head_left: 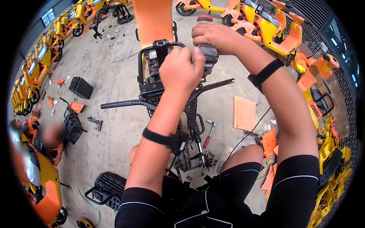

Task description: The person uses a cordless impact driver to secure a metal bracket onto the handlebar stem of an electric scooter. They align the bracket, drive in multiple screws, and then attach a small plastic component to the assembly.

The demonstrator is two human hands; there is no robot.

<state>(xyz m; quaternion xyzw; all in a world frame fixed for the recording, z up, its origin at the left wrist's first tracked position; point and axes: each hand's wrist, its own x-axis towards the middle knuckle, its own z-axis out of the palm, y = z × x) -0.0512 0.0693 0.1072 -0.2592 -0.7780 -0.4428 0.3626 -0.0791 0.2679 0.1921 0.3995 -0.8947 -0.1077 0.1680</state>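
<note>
My right hand point(215, 36) is wrapped round a grey-and-black power drill point(208, 54) with a red end, held above the stripped scooter frame point(146, 91). My left hand point(180, 70) is closed right beside it, its thumb against the drill's body. What its fingers enclose is hidden. Both hands are over the frame's black tube rack, next to an open bay point(153, 57) with parts and wires. Below them, black handlebars point(125, 104) stretch out to both sides. An upright orange panel point(154, 21) rises at the frame's far end.
A ratchet with a red handle point(209, 135) and an orange panel point(244, 113) lie on the floor at right. Black box point(81, 87) and black basket point(108, 190) are left. Yellow-orange scooters point(270, 34) line the sides; another person point(51, 133) is at lower left.
</note>
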